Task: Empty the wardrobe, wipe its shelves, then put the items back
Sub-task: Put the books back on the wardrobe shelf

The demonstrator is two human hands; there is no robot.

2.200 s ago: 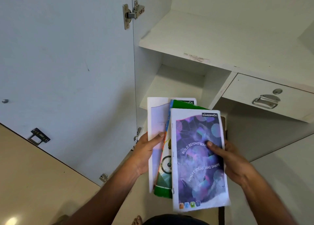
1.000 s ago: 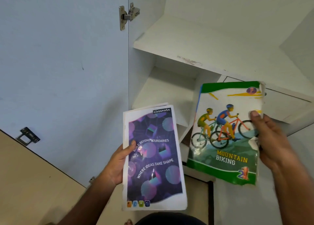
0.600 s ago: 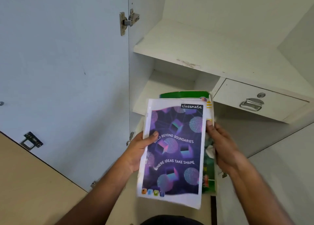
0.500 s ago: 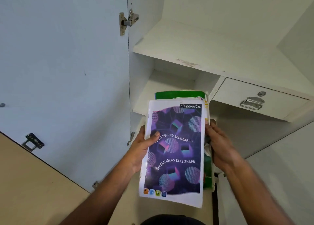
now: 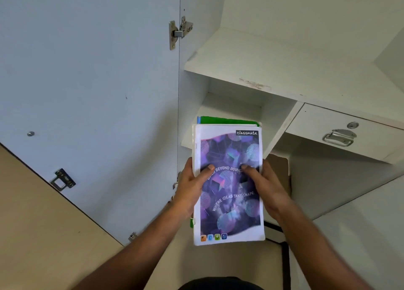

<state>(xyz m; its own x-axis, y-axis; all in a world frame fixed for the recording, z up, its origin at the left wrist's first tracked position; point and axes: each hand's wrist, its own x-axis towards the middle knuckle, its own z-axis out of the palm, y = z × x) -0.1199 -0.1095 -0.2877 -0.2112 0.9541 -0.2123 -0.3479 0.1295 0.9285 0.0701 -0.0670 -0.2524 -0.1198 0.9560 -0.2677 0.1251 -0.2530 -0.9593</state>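
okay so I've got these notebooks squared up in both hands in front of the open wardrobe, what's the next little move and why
Probably slide the stack forward onto the lower shelf right behind it. Your left hand and right hand grip the purple notebook with the green book beneath, already aligned, and that shelf looks bare.

The notebook (image 5: 228, 184) sits centre frame atop another book (image 5: 227, 121), below the shelf (image 5: 284, 71); the drawer (image 5: 349, 134) is right, the door (image 5: 87, 92) left, and perhaps a box (image 5: 282, 169) behind.
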